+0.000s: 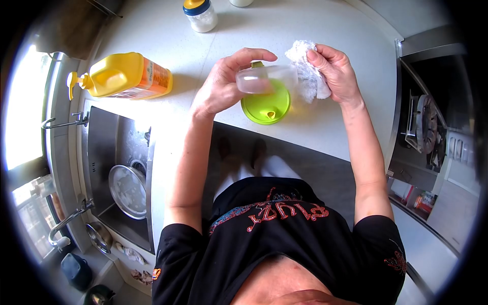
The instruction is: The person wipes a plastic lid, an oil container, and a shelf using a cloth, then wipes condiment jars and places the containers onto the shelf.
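Observation:
My left hand (226, 76) is wrapped round a clear plastic container (254, 81), tilted on its side above the counter. A small olive-green part shows by my fingers at its upper edge. Just below it lies a round lime-green lid (266, 109) with a small yellowish knob, partly covered by the container. My right hand (335, 73) pinches a crumpled white cloth (307, 68), perhaps paper, close to the container's right end. Whether the cloth touches the container I cannot tell.
A yellow pump bottle (129, 76) lies to the left on the white counter (203, 56). A jar with a blue and yellow lid (201, 16) stands at the back. Left is a steel sink (104, 137) holding a round metal lid (127, 190); right is a stove (424, 124).

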`<action>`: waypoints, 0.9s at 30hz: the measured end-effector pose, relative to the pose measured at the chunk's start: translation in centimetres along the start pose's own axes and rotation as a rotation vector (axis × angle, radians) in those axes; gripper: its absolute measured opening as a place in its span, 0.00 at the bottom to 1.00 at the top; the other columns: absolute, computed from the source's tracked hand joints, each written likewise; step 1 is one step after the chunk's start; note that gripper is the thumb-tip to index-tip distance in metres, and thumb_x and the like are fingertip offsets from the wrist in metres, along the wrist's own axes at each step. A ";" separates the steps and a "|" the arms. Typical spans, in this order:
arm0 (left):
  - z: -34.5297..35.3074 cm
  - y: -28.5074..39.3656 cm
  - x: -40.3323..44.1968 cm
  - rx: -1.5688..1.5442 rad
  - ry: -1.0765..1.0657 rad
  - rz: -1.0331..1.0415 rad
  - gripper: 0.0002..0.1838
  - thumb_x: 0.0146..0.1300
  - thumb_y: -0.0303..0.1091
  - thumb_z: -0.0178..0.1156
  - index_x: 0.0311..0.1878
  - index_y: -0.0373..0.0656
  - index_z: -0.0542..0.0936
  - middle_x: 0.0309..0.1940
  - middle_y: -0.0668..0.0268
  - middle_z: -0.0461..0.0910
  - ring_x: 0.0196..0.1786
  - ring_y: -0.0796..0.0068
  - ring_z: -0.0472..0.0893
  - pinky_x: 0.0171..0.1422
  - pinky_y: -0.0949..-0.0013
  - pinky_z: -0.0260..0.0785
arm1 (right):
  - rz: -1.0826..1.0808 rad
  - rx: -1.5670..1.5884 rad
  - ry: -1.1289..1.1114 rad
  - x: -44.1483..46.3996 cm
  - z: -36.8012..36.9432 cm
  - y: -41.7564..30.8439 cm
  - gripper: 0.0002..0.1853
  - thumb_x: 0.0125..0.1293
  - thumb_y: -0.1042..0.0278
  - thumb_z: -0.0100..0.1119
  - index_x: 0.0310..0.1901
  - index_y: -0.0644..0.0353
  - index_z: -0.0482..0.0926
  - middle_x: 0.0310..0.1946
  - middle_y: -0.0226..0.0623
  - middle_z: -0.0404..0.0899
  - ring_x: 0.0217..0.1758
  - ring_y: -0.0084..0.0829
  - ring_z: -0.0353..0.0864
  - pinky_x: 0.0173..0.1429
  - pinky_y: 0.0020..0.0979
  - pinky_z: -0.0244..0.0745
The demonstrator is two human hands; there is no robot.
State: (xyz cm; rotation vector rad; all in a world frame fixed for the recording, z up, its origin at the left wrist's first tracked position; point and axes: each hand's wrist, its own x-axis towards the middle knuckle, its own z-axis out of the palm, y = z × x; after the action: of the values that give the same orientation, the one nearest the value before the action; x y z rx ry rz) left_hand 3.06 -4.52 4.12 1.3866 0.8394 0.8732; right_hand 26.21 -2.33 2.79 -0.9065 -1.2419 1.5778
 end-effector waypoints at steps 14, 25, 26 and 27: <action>0.7 -0.2 0.8 -0.148 0.170 0.017 0.15 0.54 0.30 0.55 0.47 0.38 0.77 0.36 0.65 0.78 0.40 0.78 0.74 0.49 0.74 0.67 | -0.617 -0.295 0.059 -0.4 4.4 -3.5 0.11 0.61 0.72 0.55 0.45 0.59 0.77 0.38 0.27 0.76 0.37 0.19 0.75 0.41 0.22 0.71; 1.4 -0.4 -0.2 -0.117 0.338 0.077 0.06 0.58 0.30 0.55 0.33 0.38 0.78 0.26 0.74 0.76 0.31 0.89 0.71 0.34 0.79 0.66 | -1.276 -1.416 -0.308 4.4 10.3 -8.6 0.07 0.43 0.68 0.57 0.25 0.58 0.72 0.24 0.32 0.67 0.26 0.26 0.71 0.25 0.25 0.71; 1.5 -0.5 -0.3 -0.144 0.331 0.090 0.06 0.59 0.30 0.56 0.33 0.38 0.78 0.26 0.74 0.76 0.31 0.89 0.71 0.34 0.79 0.67 | -1.257 -1.438 -0.348 4.5 10.6 -8.8 0.07 0.43 0.68 0.57 0.25 0.58 0.72 0.24 0.32 0.67 0.26 0.27 0.71 0.24 0.26 0.71; 1.5 -0.7 -0.4 -0.144 0.334 0.104 0.06 0.59 0.30 0.56 0.34 0.38 0.78 0.27 0.74 0.77 0.32 0.88 0.72 0.35 0.79 0.67 | -1.376 -1.409 -0.359 5.2 10.6 -8.4 0.07 0.44 0.68 0.56 0.25 0.59 0.72 0.25 0.34 0.69 0.26 0.28 0.71 0.23 0.25 0.70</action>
State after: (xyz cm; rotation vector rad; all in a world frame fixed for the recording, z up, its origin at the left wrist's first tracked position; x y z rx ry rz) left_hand 4.21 -5.50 3.46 1.1833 0.9416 1.2447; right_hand 16.49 -0.02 13.25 -0.2064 -2.4452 -0.4205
